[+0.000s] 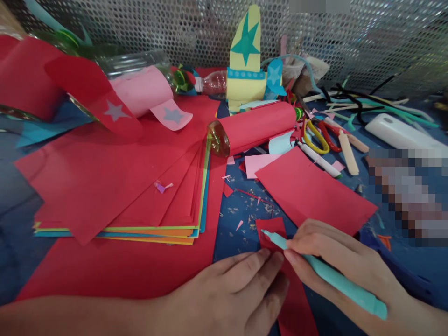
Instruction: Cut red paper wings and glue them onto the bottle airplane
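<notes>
My right hand (345,254) grips a turquoise felt-tip pen (350,288), its tip over the top end of a narrow red paper strip (297,303). I cannot tell whether the tip touches the paper. My left hand (238,284) lies flat with fingers stretched out on the strip, partly covering it. Just beyond the right hand is a red paper rectangle (315,191). A bottle wrapped in red paper (261,126) lies on its side farther back, its brownish base facing left.
Left of the hands sits a stack of coloured paper sheets (140,186), red on top. Paper-wrapped bottles, pink (140,91) and yellow (245,88), stand or lie behind. At right are scissors (317,137), a white marker (320,158) and a white glue gun-like object (402,135).
</notes>
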A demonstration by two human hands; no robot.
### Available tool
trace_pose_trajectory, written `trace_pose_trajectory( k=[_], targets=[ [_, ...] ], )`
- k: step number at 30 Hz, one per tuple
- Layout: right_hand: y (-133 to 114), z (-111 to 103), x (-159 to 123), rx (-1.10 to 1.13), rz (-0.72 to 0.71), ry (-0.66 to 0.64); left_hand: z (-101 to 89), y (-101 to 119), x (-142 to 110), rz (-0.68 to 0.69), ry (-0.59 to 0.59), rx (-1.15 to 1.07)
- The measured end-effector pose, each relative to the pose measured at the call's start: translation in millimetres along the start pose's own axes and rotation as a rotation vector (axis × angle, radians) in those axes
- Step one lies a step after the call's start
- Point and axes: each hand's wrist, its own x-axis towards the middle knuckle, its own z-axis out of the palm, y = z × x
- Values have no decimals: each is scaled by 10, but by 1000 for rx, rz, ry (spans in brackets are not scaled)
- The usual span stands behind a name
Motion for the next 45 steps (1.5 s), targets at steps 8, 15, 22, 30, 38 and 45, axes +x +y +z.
trace_pose_trajectory(
  k=[8,15,22,30,38,45],
  targets=[
    [6,15,29,-114,-52,58,-49,-44,13,59,-30,8],
    [-14,-47,10,-135,-50,59,-61,-29,9,69,-41,4],
    [-18,-98,22,-222,-49,34,-43,-45,13,48,-40,-6],
    [-58,-110,5,-262,12,62,-34,-35,-15,43,-32,24],
    [-34,-157,-42,-252,-23,18,24,11,-46,6,19,54],
    [-27,-158,-43,-228,-28,19,-54,-42,-1,35,-37,-31]
  ],
)
